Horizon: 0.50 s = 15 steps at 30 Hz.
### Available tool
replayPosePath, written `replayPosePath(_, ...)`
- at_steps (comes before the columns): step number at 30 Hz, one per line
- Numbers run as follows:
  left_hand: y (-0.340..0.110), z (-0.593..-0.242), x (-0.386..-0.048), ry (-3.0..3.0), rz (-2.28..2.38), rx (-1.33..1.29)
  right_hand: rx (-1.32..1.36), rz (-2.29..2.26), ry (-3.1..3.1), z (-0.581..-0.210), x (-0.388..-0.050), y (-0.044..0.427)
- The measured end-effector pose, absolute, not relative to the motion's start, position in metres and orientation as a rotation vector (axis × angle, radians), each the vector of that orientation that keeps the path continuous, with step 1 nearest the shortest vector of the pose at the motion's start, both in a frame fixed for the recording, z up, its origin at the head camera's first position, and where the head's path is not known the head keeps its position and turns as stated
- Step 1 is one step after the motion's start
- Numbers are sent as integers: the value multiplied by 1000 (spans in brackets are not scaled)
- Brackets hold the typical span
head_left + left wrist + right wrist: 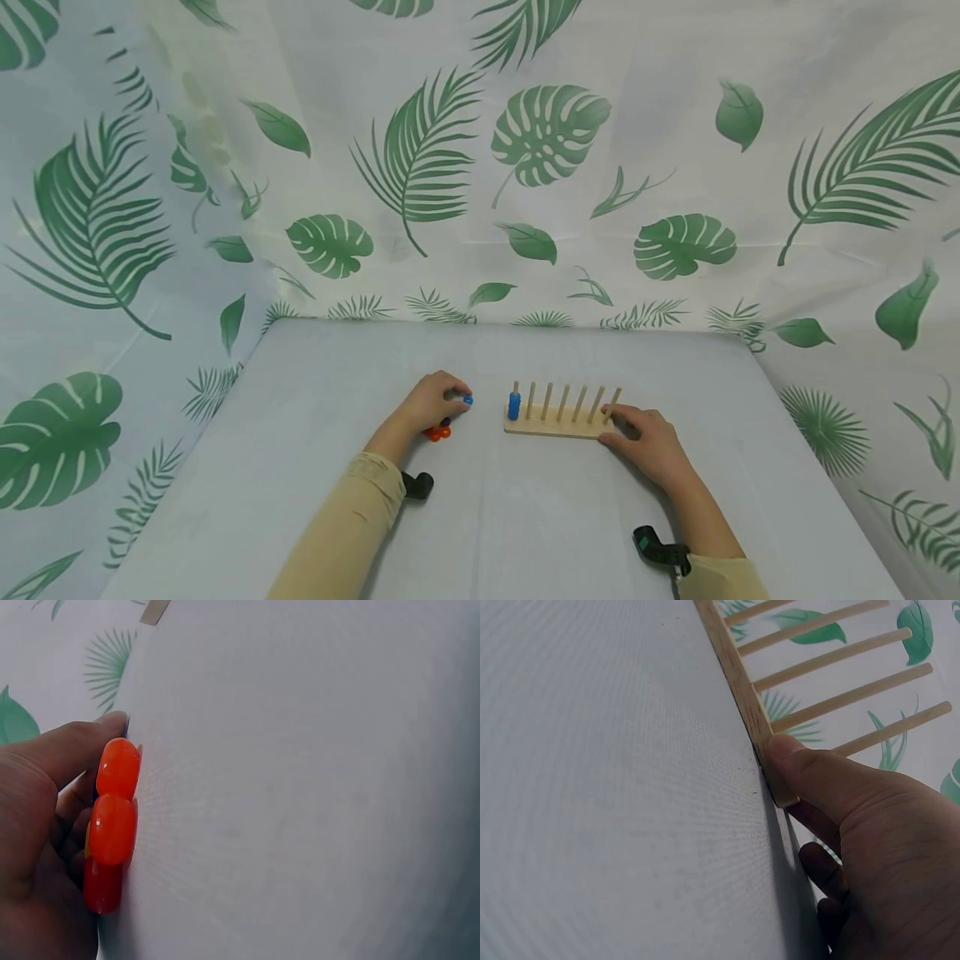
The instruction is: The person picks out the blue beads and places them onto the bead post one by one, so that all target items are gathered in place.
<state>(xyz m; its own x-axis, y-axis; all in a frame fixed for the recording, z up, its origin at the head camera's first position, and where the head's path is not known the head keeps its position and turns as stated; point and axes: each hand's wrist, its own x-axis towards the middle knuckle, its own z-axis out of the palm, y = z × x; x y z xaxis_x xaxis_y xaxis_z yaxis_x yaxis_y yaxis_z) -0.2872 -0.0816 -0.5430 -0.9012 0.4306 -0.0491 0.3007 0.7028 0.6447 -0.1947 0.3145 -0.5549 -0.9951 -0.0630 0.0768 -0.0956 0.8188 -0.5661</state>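
My left hand [429, 402] pinches a small blue bead [468, 400] between thumb and fingers, left of the wooden peg board [555, 427]. Beneath that hand lies a small cluster of orange beads [435, 434], with a dark one beside them. The left wrist view shows orange beads [114, 829] and a red bead [103, 888] near the palm; the blue bead is hidden there. Blue beads [513, 406] are stacked on the leftmost peg; the other pegs are bare. At the board's right end, my right hand [651, 443] grips the base, thumb on the front edge.
A pale cloth-covered table [495, 517] spreads under everything. Behind it and at both sides hangs a white curtain [450, 275] printed with green leaves. Each wrist carries a black camera, such as the left one [418, 486].
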Motion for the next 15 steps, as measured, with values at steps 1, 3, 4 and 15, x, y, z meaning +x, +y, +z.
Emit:
replayPosePath(1,-81,-543,-287,2717,977,586,130,920,-2943,-555,-195,315)
replayPosePath(3,-81,-543,-287,2718,978,576,137,919,-2942,-556,-195,314)
replayPosePath(4,-80,-542,-286,2720,976,573,141,917,-2941,-556,-195,315)
replayPosePath(15,-79,-542,-286,2731,978,550,140,929,-2941,-556,-195,315)
